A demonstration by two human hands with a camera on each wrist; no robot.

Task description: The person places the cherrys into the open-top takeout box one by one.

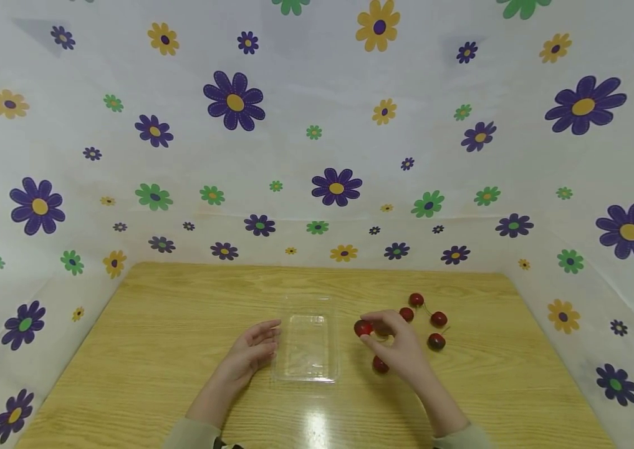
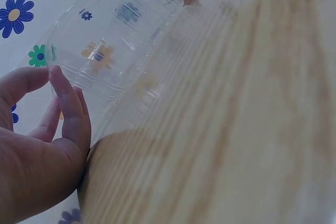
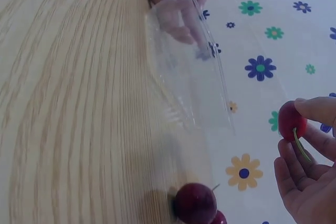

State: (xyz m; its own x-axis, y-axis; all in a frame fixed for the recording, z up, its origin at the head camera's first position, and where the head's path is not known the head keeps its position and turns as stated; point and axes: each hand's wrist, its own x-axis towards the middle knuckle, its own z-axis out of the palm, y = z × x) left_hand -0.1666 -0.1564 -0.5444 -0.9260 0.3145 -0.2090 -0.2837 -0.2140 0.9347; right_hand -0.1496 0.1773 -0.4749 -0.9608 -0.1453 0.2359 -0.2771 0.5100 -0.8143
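My right hand [image 1: 398, 346] pinches a dark red cherry [image 1: 363, 328] between thumb and fingertips, above the table and just right of the clear plastic container [image 1: 332, 349]. In the right wrist view a green stem hangs from this cherry [image 3: 292, 121]. The container stands upright with its top uncovered, and no fruit shows inside it. At its left side, my left hand [image 1: 249, 355] touches the rim with loosely bent fingers. Another cherry [image 1: 381, 364] lies on the table under the right hand, partly covered by it.
More cherries [image 1: 436, 341] lie right of the right hand, several in all, some joined by stems. The wooden table [image 1: 182, 312] ends at a white flowered cloth [image 1: 294, 156] that rises at the back and both sides.
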